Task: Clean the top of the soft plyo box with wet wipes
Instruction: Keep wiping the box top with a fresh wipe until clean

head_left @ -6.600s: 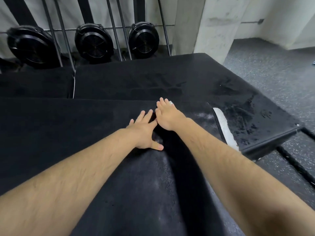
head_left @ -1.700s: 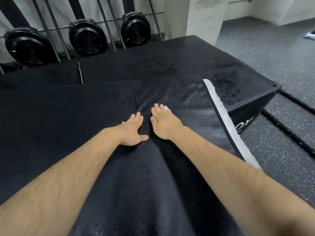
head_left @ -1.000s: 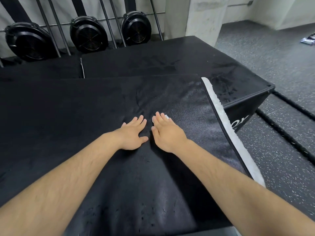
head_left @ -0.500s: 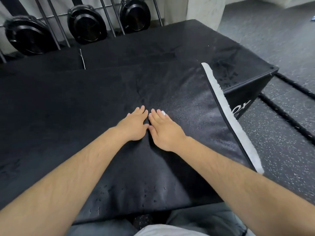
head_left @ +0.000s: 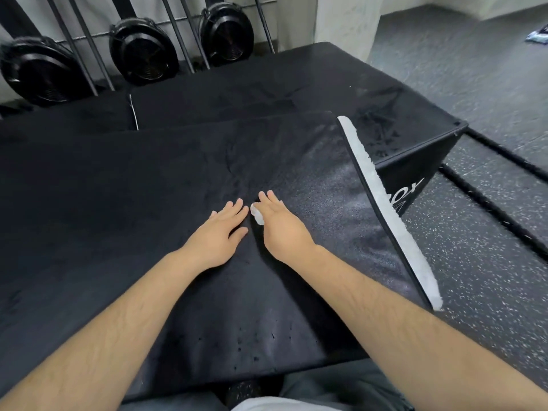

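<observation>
**Wipe (head_left: 257, 216) barely pinned, mid box top (head_left: 118, 203)**

Pressing left hand (head_left: 219, 231) flat on the black surface, fingers straight, holding nothing. Pinning the small bunched wipe under straight fingers of right hand (head_left: 280, 229), just right of the left. Might lose it on a hard sweep: pressed only, not gripped, peeking out thumb-side. Might also snag the white strip (head_left: 382, 203) along the right edge, dragging too wide.

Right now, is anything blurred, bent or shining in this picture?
Head view: the far-left black disc is slightly smeared. Head view: a grey sheen lies on the box top beside the right hand. Head view: the wide lens splays the wall bars.
</observation>
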Demonstrator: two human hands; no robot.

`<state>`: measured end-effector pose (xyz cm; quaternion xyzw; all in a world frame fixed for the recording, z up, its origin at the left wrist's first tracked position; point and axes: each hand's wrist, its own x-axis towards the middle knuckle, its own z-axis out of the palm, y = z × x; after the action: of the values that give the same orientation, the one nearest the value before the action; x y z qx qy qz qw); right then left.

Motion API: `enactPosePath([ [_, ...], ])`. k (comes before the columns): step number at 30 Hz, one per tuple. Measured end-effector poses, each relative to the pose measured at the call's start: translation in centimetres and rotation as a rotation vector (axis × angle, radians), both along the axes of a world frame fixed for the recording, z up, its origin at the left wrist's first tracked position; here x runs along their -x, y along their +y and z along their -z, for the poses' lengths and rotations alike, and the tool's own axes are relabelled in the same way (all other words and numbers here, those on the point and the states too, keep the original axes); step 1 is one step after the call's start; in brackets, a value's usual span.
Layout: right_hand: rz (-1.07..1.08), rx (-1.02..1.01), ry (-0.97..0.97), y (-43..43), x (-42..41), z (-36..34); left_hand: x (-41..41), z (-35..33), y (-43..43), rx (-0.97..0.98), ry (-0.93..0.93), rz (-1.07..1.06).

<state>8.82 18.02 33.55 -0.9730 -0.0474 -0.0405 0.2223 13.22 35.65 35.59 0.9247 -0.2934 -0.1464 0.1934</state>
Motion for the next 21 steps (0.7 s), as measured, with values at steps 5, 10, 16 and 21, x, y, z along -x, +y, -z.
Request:
enactPosePath([
  [5, 0.151, 0.012, -0.135, 1.3, 0.6, -0.2, 0.1, 0.3, 0.2, 0.019, 0.001, 0.001],
  [10, 0.116, -0.006, -0.12, 0.4, -1.1, -1.4, 0.1, 0.5, 0.1, 0.051, -0.014, -0.008],
  [16, 0.099, -0.148, -0.094, 2.0, 0.8, -0.2, 0.3, 0.7, 0.4, 0.101, 0.025, -0.011],
  [21, 0.289, -0.208, -0.06, 0.5, -0.7, -1.5, 0.3, 0.5, 0.3, 0.075, 0.036, -0.022],
])
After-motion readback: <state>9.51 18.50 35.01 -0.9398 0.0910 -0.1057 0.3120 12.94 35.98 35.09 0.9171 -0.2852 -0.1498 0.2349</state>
